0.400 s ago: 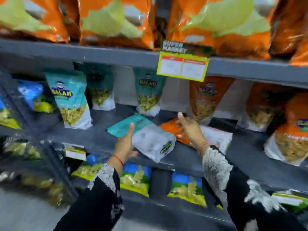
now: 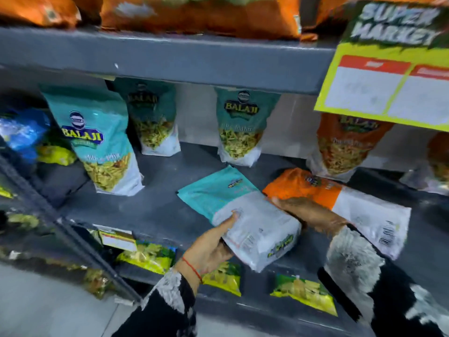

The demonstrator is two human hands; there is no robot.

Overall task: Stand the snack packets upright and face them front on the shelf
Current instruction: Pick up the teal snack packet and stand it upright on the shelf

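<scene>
A teal and white snack packet (image 2: 243, 215) lies back side up on the grey middle shelf (image 2: 150, 210), its bottom sticking out over the front edge. My left hand (image 2: 211, 244) grips its lower left corner, thumb on top. My right hand (image 2: 308, 215) presses against its right side, resting between it and an orange and white packet (image 2: 340, 203) that lies flat, back up, barcode showing. Three teal packets (image 2: 97, 137) (image 2: 153, 117) (image 2: 243, 125) stand upright facing front behind, and an orange one (image 2: 345, 147) stands at the right.
A yellow price tag (image 2: 388, 76) hangs from the upper shelf edge at top right. Large orange bags (image 2: 194, 18) fill the top shelf. Yellow-green packets (image 2: 148, 256) lie on the lower shelf. Blue and yellow packets (image 2: 24, 135) sit far left behind a dark upright post (image 2: 60, 222).
The view has come closer to the shelf. My left hand has closed on the teal packet's lower corner, and my right hand has dropped from above the orange packet onto the teal packet's right side.
</scene>
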